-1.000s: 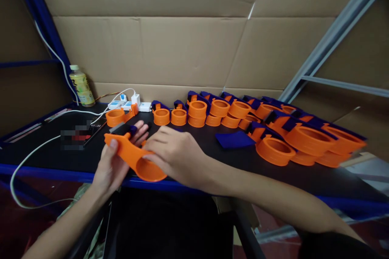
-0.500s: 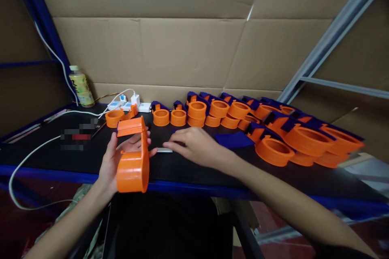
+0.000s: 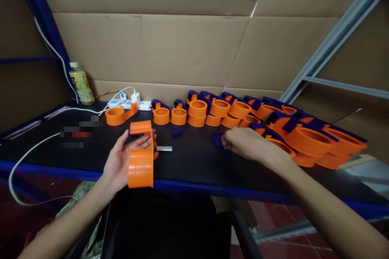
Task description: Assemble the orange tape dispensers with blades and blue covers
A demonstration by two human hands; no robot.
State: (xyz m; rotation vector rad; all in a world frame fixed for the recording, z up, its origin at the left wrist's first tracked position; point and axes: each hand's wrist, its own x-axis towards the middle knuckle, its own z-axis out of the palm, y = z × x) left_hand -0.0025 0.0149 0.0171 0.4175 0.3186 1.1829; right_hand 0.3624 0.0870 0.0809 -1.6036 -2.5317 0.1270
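My left hand [image 3: 119,166] holds an orange plastic tape dispenser frame [image 3: 141,168] above the table's front edge; its ring part hangs downward and its flat end points up. The frame rests against my fingers, with the thumb apart on the left. To the right, my right hand [image 3: 240,141] has its fingers closed at the edge of a flat dark blue plastic piece [image 3: 216,140], part of which the hand hides. Between the hands lie a thin silver-white strip [image 3: 164,148] and a small dark blue part [image 3: 176,130].
Several orange and blue tape dispensers [image 3: 239,109] stand in stacked rows along the back and right. Another orange frame [image 3: 114,117] lies at the back left near a white power strip [image 3: 144,105] with cables. A yellow-labelled bottle [image 3: 81,83] stands in the left corner.
My right hand has moved right, from beside the silver strip to the flat blue piece. The small blue part is now uncovered. My left hand has shifted slightly right with the orange frame.
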